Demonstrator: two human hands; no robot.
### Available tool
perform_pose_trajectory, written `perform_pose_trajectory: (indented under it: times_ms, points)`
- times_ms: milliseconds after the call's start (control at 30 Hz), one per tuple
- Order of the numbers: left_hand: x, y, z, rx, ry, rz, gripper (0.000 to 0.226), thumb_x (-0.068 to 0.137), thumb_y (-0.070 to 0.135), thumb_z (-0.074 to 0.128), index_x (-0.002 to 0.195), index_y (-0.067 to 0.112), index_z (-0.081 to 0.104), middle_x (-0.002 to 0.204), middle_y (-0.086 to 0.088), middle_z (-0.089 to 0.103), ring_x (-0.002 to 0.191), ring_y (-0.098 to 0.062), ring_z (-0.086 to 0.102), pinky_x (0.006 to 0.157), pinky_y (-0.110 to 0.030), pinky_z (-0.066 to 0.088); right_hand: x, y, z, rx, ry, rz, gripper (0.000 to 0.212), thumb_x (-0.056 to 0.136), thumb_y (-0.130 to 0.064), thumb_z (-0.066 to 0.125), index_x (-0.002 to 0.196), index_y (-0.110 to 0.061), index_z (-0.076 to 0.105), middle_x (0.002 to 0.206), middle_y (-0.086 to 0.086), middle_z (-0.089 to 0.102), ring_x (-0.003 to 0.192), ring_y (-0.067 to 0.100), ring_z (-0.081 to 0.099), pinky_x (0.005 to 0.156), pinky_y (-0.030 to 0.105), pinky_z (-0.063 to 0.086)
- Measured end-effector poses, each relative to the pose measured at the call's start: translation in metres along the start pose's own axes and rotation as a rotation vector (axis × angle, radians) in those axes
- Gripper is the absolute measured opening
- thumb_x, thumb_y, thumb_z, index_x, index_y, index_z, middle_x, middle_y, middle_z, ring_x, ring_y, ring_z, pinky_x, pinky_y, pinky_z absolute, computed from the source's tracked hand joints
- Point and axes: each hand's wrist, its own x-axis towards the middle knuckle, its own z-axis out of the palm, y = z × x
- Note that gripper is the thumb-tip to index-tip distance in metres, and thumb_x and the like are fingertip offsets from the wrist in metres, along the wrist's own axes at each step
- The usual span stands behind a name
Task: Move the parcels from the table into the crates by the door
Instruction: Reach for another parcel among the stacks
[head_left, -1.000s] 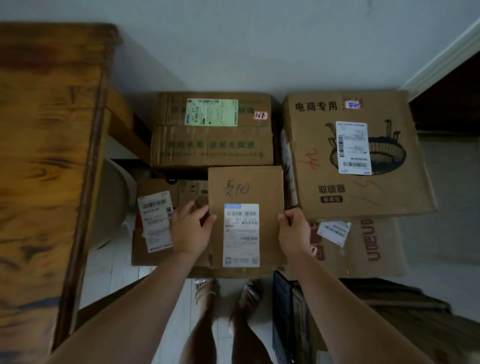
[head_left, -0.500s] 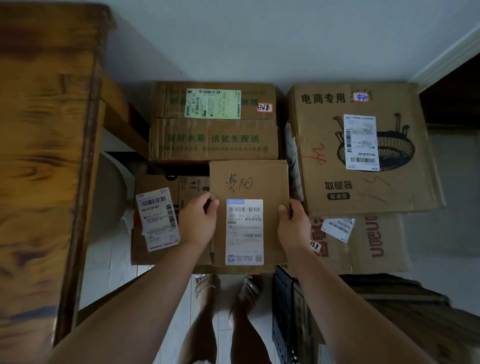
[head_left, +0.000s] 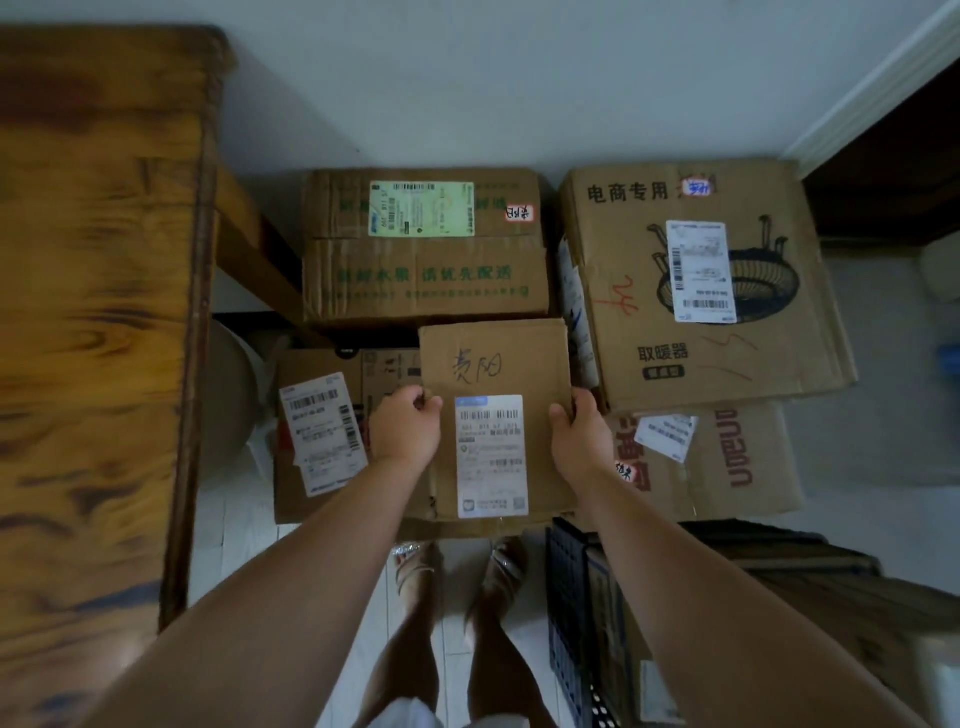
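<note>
A person's left hand (head_left: 408, 428) and right hand (head_left: 582, 441) clasp opposite side edges of a labelled parcel (head_left: 493, 364), seemingly to keep it level, over cartons (head_left: 426, 291) stacked on the floor beside the wooden table (head_left: 93, 260), near a dark crate (head_left: 566, 597).

L of hands (head_left: 406, 427) now grips pkg (head_left: 535, 358).
</note>
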Motion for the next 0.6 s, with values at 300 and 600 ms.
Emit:
perform_pose_trajectory:
  times_ms: [300,600]
  points:
    - [-0.063,0.035,-0.072,-0.098,-0.013,0.127,0.037,0.097,0.03,0.05,0.132,0.017,0.053,0.126,-0.002,0.062,0.114,-0.021,0.057,0.083,-0.025,0.04,-0.075,-0.035,-0.036,0.011,0.125,-0.045,0.042,0.1,-0.03,0.041,0.139,-0.015,0.042,0.133,0.007,0.052,0.117,0.025,0.051,0.08,0.028,0.036]
    - [-0.165,0.037,-0.137,-0.315,0.118,0.301,0.038,0.095,0.027,0.055,0.132,0.017,0.054,0.123,0.0,0.061,0.103,-0.01,0.052,0.094,-0.031,0.045,-0.187,-0.067,-0.055,0.269,0.153,-0.256,0.036,0.099,-0.029,0.045,0.132,-0.019,0.05,0.127,0.0,0.056,0.105,0.013,0.053,0.093,0.035,0.044]
